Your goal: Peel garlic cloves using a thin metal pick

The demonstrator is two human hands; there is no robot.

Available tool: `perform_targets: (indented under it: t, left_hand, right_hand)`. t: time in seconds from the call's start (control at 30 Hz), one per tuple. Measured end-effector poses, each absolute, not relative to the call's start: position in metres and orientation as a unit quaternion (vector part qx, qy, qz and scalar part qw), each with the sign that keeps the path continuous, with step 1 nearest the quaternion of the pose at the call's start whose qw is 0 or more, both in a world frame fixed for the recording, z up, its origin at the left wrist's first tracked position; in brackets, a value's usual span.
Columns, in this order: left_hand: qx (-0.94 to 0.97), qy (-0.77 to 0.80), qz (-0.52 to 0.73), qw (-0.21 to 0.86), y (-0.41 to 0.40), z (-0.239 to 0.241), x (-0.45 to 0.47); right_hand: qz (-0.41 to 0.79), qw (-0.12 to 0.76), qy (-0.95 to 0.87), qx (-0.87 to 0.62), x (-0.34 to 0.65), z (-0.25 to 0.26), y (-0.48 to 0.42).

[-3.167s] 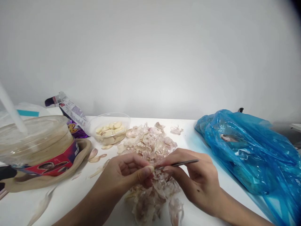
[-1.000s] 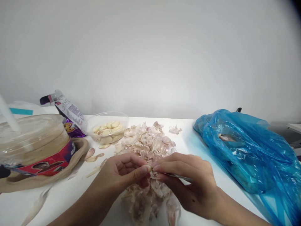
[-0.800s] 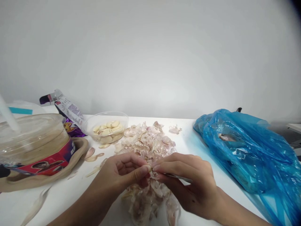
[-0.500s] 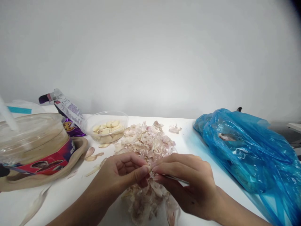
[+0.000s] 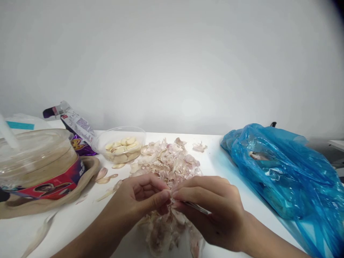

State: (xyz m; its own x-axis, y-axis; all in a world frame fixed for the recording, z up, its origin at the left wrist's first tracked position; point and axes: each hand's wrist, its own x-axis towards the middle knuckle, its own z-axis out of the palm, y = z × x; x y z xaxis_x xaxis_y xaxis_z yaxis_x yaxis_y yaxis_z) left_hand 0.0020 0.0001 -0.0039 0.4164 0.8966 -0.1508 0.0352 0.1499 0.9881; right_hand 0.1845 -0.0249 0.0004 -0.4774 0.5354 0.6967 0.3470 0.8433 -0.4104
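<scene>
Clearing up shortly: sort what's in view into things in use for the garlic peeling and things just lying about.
In use: left hand, right hand, thin metal tool, garlic skins, bowl of peeled cloves.
Lying about: blue plastic bag, lidded drink cup, snack packet.

A plain, pale grey-white wall (image 5: 172,64) fills the upper half of the view, smooth and even in tone. The light is soft and diffuse, with a slightly brighter patch low on the wall near the middle and dimmer grey toward both sides. The wall meets the far edge of a white desk (image 5: 215,168), whose smooth top carries only faint shadows. Past the desk's far right corner lies a grey, shadowed area with a pale ledge (image 5: 338,144) beside it. The top right corner of the view is dark.
</scene>
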Motion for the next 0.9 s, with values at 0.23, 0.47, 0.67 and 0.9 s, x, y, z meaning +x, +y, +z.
perform_targets:
  t: [0.23, 0.47, 0.67, 0.9]
  left_hand:
    - [0.566, 0.422, 0.341, 0.621, 0.0005, -0.0042, 0.0025]
    - [0.570, 0.429, 0.339, 0.613, -0.0008, -0.0032, 0.0043]
    - [0.579, 0.413, 0.326, 0.622, 0.0021, -0.0069, 0.0011]
    - [0.564, 0.419, 0.339, 0.626, 0.0019, -0.0068, 0.0031]
  right_hand:
    - [0.101, 0.425, -0.859, -0.267, 0.1841, 0.0007, -0.0256]
    - [0.091, 0.419, -0.863, -0.268, 0.1828, 0.0003, -0.0255]
    - [0.096, 0.419, -0.862, -0.267, 0.1832, -0.0002, -0.0254]
    - [0.095, 0.429, -0.859, -0.261, 0.1836, -0.0027, -0.0242]
